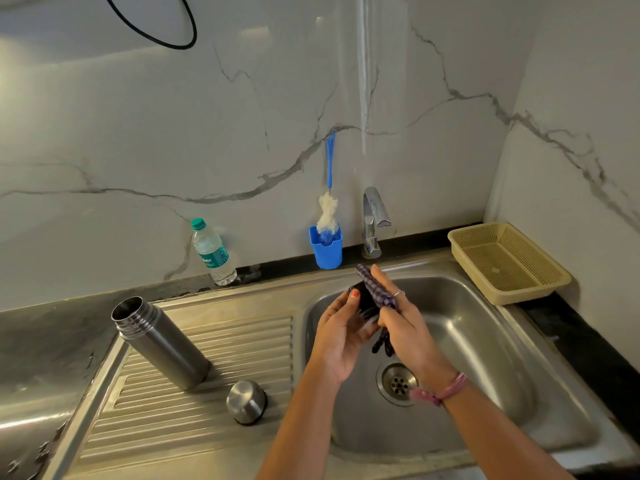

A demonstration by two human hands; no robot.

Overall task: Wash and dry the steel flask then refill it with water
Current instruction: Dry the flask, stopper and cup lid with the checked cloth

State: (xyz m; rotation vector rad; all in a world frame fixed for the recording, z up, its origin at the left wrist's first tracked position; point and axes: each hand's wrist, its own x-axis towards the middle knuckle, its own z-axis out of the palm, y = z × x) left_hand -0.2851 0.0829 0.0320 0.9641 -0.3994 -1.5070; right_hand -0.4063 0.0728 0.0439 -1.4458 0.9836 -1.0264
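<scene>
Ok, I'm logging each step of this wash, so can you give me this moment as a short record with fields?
left hand: holds a small black part over the sink
right hand: wipes it with a checked cloth
flask: open, upright on the drainboard
cap: on the drainboard, beside the flask
sink: tap shows no water
water bottle: capped, by the wall
bottle brush: in blue holder
</scene>
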